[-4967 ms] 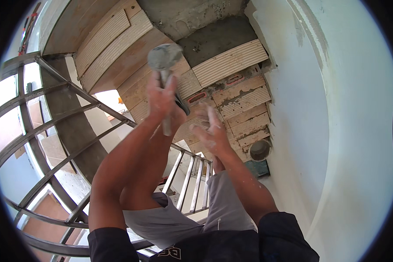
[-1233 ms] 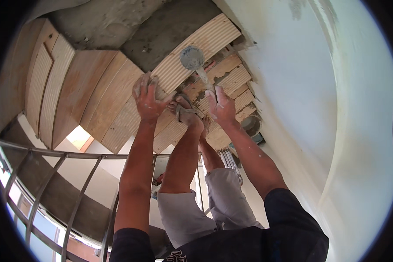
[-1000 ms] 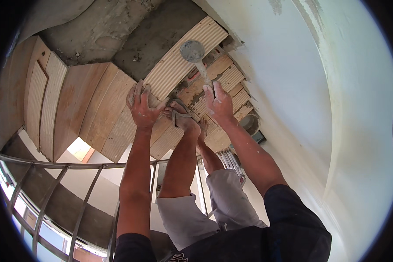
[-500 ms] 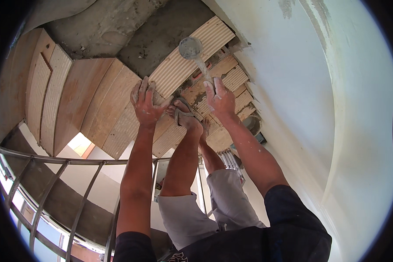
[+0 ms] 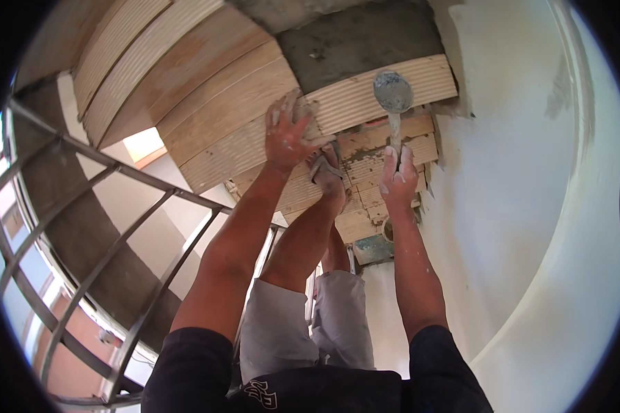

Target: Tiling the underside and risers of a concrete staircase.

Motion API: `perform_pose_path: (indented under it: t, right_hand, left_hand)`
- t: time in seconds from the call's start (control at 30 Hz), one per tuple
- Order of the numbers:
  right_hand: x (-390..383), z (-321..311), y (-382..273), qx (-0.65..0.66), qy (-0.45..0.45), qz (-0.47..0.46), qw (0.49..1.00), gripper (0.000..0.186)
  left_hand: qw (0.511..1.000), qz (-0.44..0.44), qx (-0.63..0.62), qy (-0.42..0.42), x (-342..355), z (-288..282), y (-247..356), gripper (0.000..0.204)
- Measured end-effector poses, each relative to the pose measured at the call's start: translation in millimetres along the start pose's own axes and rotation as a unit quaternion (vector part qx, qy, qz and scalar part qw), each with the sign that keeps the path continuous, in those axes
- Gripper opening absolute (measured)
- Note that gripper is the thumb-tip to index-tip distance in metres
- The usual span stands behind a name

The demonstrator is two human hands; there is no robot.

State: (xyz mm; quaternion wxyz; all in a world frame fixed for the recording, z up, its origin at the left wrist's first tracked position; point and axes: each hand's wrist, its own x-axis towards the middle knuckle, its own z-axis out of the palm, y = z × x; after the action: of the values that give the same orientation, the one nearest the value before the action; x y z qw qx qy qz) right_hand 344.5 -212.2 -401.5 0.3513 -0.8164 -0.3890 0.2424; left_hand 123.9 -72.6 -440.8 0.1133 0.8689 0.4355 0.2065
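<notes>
A cement-crusted mallet with a round grey head is gripped by its handle in my right hand. Its head appears over the right half of a cream ribbed tile, whether touching I cannot tell. My left hand has its fingers spread over that tile's left end, where it meets the wood-look tiles. Along the tile's far edge lies grey mortar. My sandalled foot is just right of my left hand.
A metal railing curves along the left, with a drop beyond it. The plastered wall rises on the right. Mortar-smeared tiled steps lie below the ribbed tile, and a round container stands near the wall, partly hidden by my forearm.
My view has turned, so the scene sits further right and is tilted. The mallet now points more upright over the ribbed tile. My left hand stays spread at the tile's left end.
</notes>
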Motion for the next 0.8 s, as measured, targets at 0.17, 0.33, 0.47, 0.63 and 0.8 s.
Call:
perform_pose_path:
  t: [0.17, 0.33, 0.47, 0.63, 0.8]
  right_hand:
    - [-3.8, 4.4, 2.5, -0.029, -0.006, -0.052, 0.998, 0.023]
    - [-3.2, 10.2, 3.3, -0.071, -0.040, -0.023, 0.996, 0.024]
    - [-3.9, 14.1, 2.6, -0.059, -0.051, -0.027, 0.997, 0.024]
    - [-11.0, 17.8, 3.2, -0.059, -0.050, -0.055, 0.996, 0.024]
    - [-27.9, 13.2, 7.2, -0.103, -0.106, -0.023, 0.989, 0.026]
  left_hand:
    - [1.000, -0.026, 0.007, -0.002, -1.2, -1.1, 2.2, 0.074]
    - [1.000, -0.023, 0.001, 0.006, -0.2, -1.3, 2.5, 0.074]
    - [1.000, -0.029, -0.003, -0.001, -1.0, -1.0, 3.8, 0.074]
    - [0.999, -0.046, -0.013, -0.005, -1.0, -1.3, 3.7, 0.073]
    - [0.999, -0.041, -0.001, -0.007, -2.1, -0.7, 3.3, 0.074]
